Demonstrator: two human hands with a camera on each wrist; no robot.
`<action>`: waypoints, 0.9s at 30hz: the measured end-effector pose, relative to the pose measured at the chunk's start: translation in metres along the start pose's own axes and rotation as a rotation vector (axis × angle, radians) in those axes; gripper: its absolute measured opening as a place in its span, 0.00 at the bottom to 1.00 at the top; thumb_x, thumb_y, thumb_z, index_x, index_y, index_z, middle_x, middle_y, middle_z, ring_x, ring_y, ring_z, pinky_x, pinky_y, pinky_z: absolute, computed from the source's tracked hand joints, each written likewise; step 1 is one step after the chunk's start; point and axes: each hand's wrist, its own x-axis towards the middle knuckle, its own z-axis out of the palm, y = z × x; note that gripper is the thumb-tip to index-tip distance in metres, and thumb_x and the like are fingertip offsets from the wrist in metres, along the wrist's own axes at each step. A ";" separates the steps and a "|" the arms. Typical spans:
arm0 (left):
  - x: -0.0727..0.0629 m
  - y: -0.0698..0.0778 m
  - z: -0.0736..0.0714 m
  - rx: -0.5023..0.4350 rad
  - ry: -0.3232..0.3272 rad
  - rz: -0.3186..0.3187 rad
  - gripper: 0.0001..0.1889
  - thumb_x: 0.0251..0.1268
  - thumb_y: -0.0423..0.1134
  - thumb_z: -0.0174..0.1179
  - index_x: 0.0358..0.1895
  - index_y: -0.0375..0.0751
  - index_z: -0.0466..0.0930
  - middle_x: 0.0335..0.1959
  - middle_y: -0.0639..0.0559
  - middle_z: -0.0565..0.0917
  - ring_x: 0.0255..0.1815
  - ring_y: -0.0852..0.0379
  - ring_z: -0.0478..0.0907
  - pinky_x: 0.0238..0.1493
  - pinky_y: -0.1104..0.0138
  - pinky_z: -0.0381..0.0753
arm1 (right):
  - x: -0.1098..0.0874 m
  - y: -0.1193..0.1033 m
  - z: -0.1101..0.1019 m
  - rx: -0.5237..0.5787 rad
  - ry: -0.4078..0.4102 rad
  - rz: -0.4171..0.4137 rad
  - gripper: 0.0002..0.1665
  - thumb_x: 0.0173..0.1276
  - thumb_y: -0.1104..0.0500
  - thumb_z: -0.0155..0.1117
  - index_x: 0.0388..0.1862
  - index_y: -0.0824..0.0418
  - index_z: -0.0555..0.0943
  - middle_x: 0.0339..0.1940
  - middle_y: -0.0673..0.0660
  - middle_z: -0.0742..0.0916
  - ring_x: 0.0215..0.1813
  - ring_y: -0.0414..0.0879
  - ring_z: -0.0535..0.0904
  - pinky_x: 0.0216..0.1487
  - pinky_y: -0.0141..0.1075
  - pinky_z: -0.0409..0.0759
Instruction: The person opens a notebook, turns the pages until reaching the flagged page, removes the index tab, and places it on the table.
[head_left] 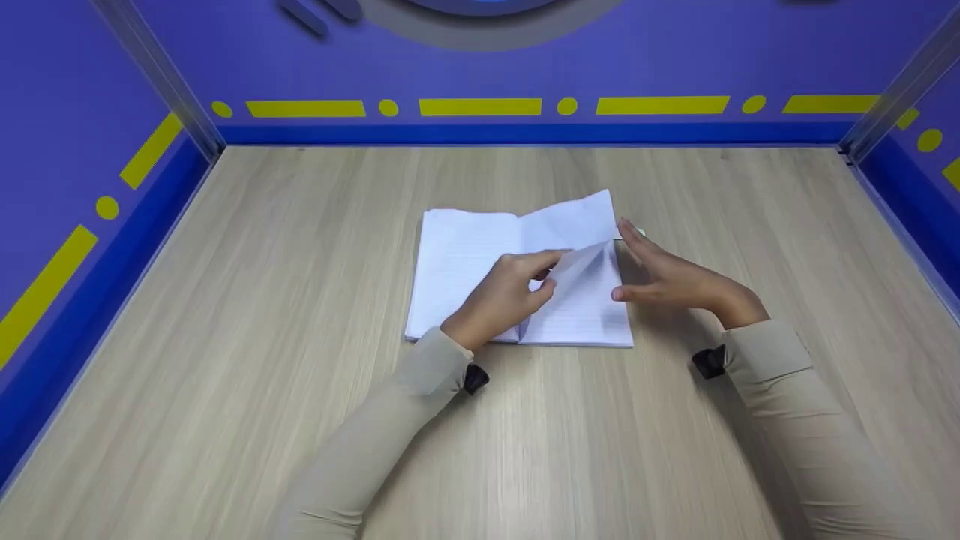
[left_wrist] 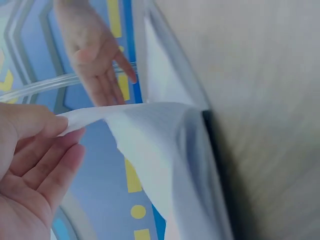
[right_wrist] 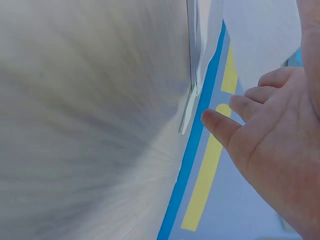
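Observation:
An open notebook (head_left: 465, 262) with lined white pages lies in the middle of the table. My left hand (head_left: 506, 292) reaches over it and pinches a lifted page (left_wrist: 145, 130) between thumb and fingers. That page bends up from the right half, and its far corner is raised. Beside the notebook's right edge is my right hand (head_left: 679, 281), fingers extended and thumb apart. In the right wrist view the right hand (right_wrist: 280, 135) holds nothing, with its palm facing the pages. A small pale strip (right_wrist: 188, 112) sticks out at the notebook's edge; what it is I cannot tell.
The wood-grain table (head_left: 247, 315) spreads around the notebook on all sides. Blue-purple panels (head_left: 480, 75) with yellow marks wall it in at the back, left and right. Dark wrist mounts (head_left: 475, 379) show at both sleeve cuffs.

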 end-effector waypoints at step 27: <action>-0.011 -0.014 -0.034 -0.132 0.270 -0.039 0.15 0.59 0.27 0.63 0.50 0.34 0.82 0.45 0.44 0.87 0.41 0.58 0.82 0.40 0.71 0.81 | 0.001 0.002 0.011 -0.114 -0.024 -0.034 0.59 0.63 0.45 0.66 0.78 0.66 0.41 0.79 0.66 0.46 0.79 0.62 0.39 0.76 0.57 0.43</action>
